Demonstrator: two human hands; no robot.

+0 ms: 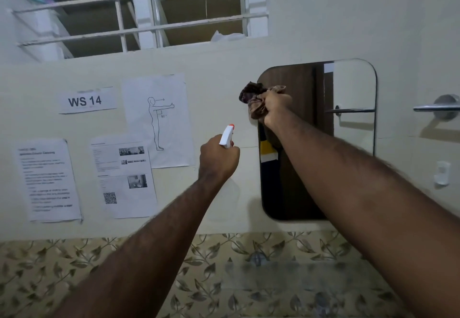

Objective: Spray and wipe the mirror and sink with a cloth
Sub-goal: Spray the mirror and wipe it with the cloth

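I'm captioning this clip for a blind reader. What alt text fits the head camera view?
A person's right hand presses a bunched brown cloth to the upper left of a wall mirror, while the left hand holds a white spray bottle beside it. Printed sheets hang to the left.

Dim, flat indoor light; soft shadows under towel bar (434, 108); wide-angle bending at edges; bottom blurred.

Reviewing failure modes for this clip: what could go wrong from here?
1. The spray bottle in the left hand sits left of the mirror, close to the taped papers; a squeeze might wet them.
2. The right hand holds the cloth bunched at the mirror's upper left edge, so most of the glass may be missed.
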